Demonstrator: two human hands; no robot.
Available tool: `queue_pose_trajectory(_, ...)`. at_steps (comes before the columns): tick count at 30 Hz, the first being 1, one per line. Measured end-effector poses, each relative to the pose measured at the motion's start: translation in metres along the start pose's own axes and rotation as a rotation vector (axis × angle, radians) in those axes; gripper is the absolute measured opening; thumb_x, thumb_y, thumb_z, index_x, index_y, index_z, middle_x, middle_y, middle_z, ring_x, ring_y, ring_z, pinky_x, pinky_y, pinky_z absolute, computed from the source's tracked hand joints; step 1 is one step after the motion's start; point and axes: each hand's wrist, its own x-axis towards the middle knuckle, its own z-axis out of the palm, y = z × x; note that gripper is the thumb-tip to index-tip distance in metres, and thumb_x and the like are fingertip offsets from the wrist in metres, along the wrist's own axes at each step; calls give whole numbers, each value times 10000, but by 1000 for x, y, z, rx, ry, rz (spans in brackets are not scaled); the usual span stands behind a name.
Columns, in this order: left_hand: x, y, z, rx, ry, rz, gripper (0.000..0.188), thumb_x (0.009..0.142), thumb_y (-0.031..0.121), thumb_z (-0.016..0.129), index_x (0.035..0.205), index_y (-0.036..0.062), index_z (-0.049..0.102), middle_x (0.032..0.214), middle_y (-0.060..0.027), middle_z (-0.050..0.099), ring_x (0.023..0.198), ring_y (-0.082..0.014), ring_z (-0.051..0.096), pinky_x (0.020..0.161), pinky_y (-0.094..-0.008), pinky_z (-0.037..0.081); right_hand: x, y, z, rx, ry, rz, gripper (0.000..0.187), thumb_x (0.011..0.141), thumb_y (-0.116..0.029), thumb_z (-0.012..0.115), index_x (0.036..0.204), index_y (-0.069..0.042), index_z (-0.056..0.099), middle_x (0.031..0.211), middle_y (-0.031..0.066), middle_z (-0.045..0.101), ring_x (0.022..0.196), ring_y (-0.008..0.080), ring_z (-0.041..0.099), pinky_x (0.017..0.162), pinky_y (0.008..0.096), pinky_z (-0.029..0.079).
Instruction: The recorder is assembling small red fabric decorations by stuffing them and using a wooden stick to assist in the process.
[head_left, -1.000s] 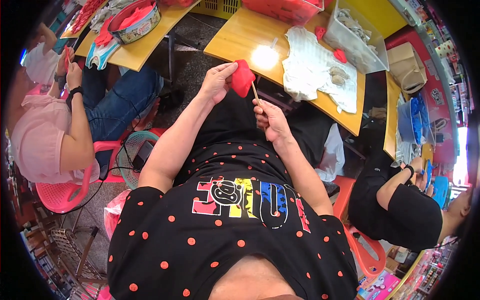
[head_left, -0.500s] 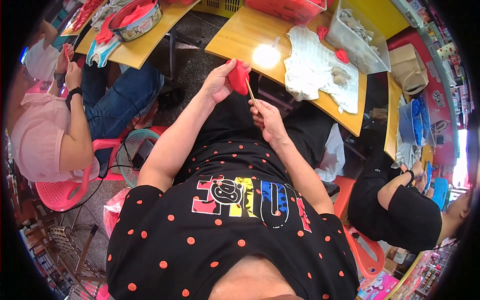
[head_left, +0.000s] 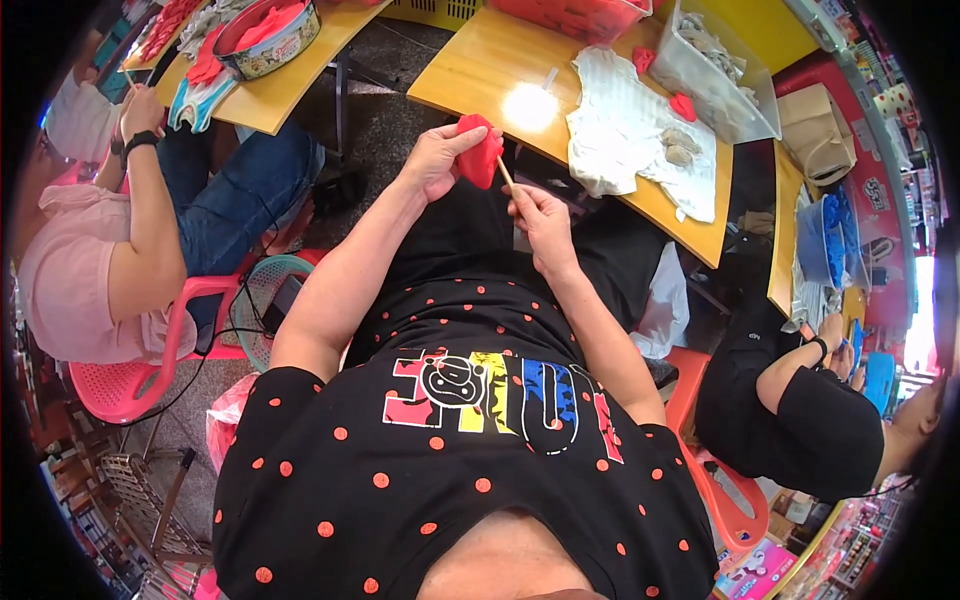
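Over my lap, in front of the table's edge, my left hand [head_left: 442, 160] grips a small red soft piece [head_left: 481, 160], its thumb pressed on top; it looks like fabric. My right hand [head_left: 543, 225] pinches a thin wooden stick [head_left: 506, 175]. The stick's upper end meets the right side of the red piece; whether its tip goes inside is hidden. Past my hands, a crumpled white cloth [head_left: 610, 130] lies on the wooden table [head_left: 470, 75], with a small red piece [head_left: 682, 107] and a greyish-beige piece [head_left: 680, 150] on it.
A clear bin [head_left: 755, 120] and a red-filled bin [head_left: 580, 22] stand at the table's back. Far left, a round tin [head_left: 268, 60] holds red pieces. A person in pink [head_left: 75, 270] sits left, another in black [head_left: 800, 420] right. A basket [head_left: 265, 290] sits beside me.
The red piece has turned slightly and looks broader in my left hand. My right hand and the stick have shifted slightly up and right. The person at left has moved their hands.
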Motion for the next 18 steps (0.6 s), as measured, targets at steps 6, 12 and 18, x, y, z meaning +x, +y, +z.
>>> queue_pose_trajectory(6,-2,1,-1,-50,-38,1,289,879,141,613,1114,-23,572,1052,-122,642,942,-196,632,843,-338,519,-1,-9,5,-525,223,-436,206,922,-189,558,962,-9,651,691,-28,562,502,50,456,452,206,340)
queue_pose_trajectory(12,4,0,-8,-259,-30,30,314,878,164,615,1141,6,545,1123,-120,612,1028,-211,603,901,-367,500,-4,-21,1,283,-173,304,221,930,-219,550,1029,-34,617,676,-60,499,473,-4,306,425,151,227)
queue_pose_trajectory(18,3,-3,-6,-260,-46,15,304,879,177,617,1127,14,550,1123,-120,609,1045,-214,593,918,-357,489,-1,-20,2,224,-128,225,204,930,-209,544,990,-35,631,655,-62,500,467,-6,310,415,149,213)
